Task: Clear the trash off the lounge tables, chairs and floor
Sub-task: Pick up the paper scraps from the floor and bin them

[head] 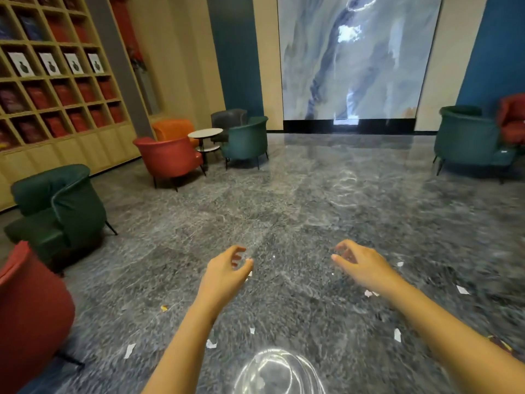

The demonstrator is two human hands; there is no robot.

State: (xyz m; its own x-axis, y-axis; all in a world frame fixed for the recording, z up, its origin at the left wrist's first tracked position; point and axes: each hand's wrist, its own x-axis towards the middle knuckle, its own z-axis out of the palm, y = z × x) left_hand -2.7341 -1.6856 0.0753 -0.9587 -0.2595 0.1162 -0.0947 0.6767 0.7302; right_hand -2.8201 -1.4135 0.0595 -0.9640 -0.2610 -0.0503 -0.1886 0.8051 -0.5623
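Reaching forward with both arms, I have my left hand (224,275) and right hand (362,265) out over the polished grey marble floor (298,194). The fingers of each are loosely curled and spread apart, gripping nothing.

The trash is torn paper scattered on that floor, and nearly all of it lies nearer to me than my fingertips. So I judge the coming move to be down and back, not forward.

The right hand is closest to a target: a crumpled white paper scrap (368,293) sits just beside the right wrist, on its inner edge as seen from here. A tiny white fleck (250,273) peeks out at the left thumb's edge, too blurred to identify.

Further back toward me lie a torn white paper strip (397,334), long axis pointing roughly away from me, a slanted white paper sliver (129,350) off to the left, and a small yellow scrap (164,308).

The round white side table (205,133) stands well apart among the armchairs, too far to check.
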